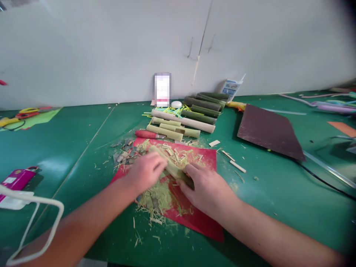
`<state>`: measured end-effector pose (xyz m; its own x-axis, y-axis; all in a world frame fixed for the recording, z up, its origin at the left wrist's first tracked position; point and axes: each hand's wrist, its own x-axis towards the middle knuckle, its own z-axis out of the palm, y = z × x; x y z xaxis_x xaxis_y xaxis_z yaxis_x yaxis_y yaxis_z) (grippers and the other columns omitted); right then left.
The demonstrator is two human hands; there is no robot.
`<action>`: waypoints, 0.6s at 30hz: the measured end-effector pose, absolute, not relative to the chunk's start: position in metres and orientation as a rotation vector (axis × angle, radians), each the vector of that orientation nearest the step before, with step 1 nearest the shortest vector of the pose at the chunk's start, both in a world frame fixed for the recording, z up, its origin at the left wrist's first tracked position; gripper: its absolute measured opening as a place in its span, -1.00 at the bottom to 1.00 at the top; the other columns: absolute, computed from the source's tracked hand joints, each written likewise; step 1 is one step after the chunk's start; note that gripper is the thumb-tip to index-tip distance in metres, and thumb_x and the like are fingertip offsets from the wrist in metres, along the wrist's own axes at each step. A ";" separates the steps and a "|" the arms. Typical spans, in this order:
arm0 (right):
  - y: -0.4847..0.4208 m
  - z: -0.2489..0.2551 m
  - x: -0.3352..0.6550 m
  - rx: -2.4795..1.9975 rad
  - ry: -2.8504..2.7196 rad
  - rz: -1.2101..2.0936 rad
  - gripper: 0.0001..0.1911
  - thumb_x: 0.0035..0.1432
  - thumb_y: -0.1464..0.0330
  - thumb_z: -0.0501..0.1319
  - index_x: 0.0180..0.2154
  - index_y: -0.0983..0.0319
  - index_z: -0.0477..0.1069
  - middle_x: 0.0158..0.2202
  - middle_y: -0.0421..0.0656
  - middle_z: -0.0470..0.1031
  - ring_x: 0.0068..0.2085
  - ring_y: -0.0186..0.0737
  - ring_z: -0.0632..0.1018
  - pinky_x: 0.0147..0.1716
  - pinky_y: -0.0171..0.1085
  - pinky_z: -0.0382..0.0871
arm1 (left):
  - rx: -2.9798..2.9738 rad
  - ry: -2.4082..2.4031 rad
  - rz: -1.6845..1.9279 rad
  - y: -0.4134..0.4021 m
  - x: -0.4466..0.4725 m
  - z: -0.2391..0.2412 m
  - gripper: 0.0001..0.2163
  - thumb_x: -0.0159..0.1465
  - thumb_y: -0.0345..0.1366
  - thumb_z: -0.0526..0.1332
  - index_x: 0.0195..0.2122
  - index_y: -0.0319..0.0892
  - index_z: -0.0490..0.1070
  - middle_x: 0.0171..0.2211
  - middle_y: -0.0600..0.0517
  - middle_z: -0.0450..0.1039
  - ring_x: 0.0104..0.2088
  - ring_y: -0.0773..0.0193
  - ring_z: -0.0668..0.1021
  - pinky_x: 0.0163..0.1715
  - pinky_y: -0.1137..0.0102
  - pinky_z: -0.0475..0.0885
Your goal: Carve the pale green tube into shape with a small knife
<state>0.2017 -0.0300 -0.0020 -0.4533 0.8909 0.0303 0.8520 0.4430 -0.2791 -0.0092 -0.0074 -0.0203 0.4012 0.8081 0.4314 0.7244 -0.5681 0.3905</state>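
Bright light leaves a pale glare on the green table [86, 159]; the left hand [146, 170] is blurred.

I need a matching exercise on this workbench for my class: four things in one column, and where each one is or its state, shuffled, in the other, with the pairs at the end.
Things
1. Pale tube nearest the person
2. Red sheet
3. Dark brown sheet
4. Magenta case

Places and states
A. Near the picture's left edge
B. Held by the right hand
C. Right of the scattered pale offcuts
D. Strewn with shavings and dust

Right pairs: 1-B, 2-D, 3-C, 4-A
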 end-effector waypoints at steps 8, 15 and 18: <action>-0.030 -0.001 0.202 -1.529 -2.490 0.360 -0.85 0.13 0.28 0.06 -0.40 0.22 0.27 -0.40 -0.18 0.40 -0.44 -0.30 0.41 -0.51 -0.31 0.06 | 2.623 1.487 0.852 -0.007 -0.006 -0.021 -0.79 0.29 -0.34 0.07 -0.45 -0.23 0.42 -0.49 0.01 0.38 -0.45 0.33 0.42 -0.42 0.42 0.33; -0.031 -0.003 0.202 -1.551 -2.463 0.356 -0.81 0.12 0.24 0.07 -0.45 0.21 0.23 -0.44 -0.21 0.37 -0.50 -0.34 0.35 -0.55 -0.33 0.00 | 2.571 1.585 0.932 -0.011 -0.003 -0.020 -0.80 0.29 -0.33 0.07 -0.42 -0.23 0.42 -0.46 0.01 0.41 -0.41 0.33 0.45 -0.36 0.41 0.35; -0.031 -0.004 0.202 -1.515 -2.480 0.357 -0.85 0.12 0.27 0.06 -0.42 0.21 0.24 -0.42 -0.20 0.37 -0.47 -0.32 0.37 -0.54 -0.32 0.01 | 2.626 1.363 0.735 -0.013 -0.002 -0.020 -0.79 0.31 -0.32 0.05 -0.40 -0.22 0.43 -0.46 0.02 0.41 -0.45 0.36 0.44 -0.41 0.45 0.34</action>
